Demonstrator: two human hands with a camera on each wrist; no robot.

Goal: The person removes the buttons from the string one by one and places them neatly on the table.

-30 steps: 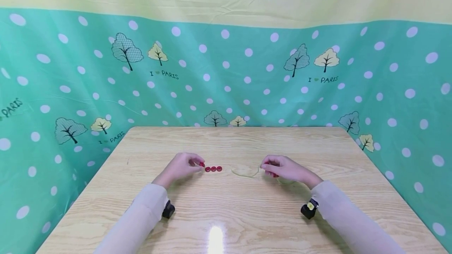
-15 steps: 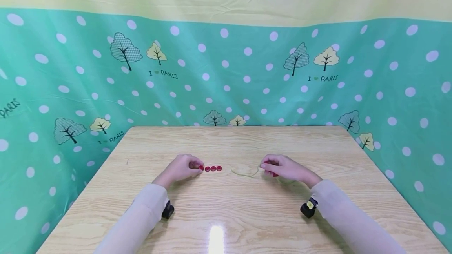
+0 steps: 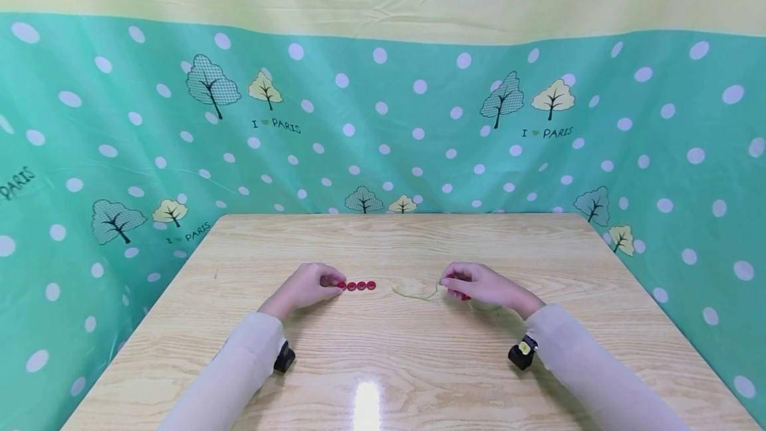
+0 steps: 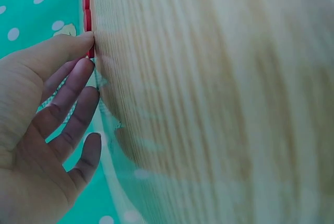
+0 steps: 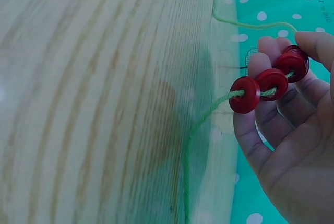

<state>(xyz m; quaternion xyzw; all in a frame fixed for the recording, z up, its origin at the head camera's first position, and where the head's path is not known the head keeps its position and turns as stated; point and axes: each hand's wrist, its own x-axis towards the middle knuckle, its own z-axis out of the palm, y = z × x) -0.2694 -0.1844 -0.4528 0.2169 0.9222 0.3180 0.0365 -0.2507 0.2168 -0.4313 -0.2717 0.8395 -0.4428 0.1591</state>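
Note:
Three red buttons (image 3: 362,286) lie flat in a row on the table, left of centre. At the row's left end my left hand (image 3: 306,285) pinches another red button (image 4: 91,51) between thumb and fingers, down at the table. My right hand (image 3: 481,286) holds a light green string (image 5: 190,156) with several red buttons (image 5: 245,94) threaded on it. In the right wrist view the threaded buttons sit across the fingers, and the thumb presses near the topmost ones. One end of the string (image 3: 413,296) trails left over the table, between the hands.
The wooden table (image 3: 383,351) carries a bright light reflection at its front. A green and yellow printed curtain (image 3: 383,112) hangs behind and on both sides. Each wrist wears a small black camera (image 3: 284,356).
My left hand has lowered its button from a raised tilt to the table, in line with the row's left end. The right hand has stayed nearly still with the string and its buttons.

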